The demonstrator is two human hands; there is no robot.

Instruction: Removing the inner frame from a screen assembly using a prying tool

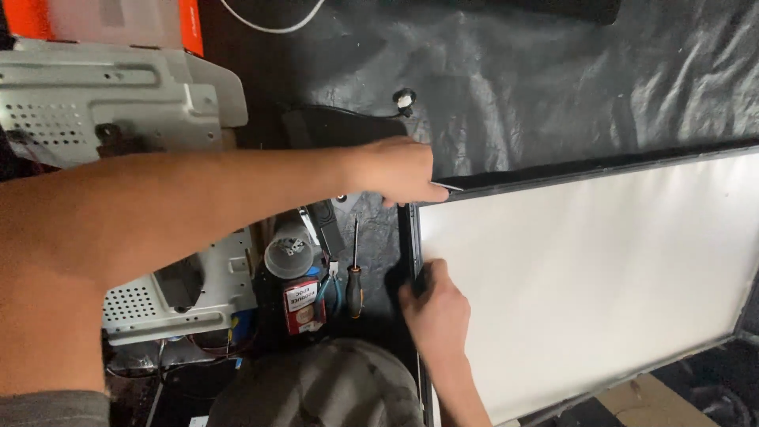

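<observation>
Hands grip the white panel (585,277): left hand (395,170) pinching its top corner, right hand (435,308) clasping its left edge.

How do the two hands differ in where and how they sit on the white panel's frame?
The left hand is at the top corner of the black frame, fingers flat along its upper edge; the right hand is lower, curled over the frame's side edge. The left arm reaches across from the far side, while the right comes up from below. Both touch the frame around the white panel.
</observation>
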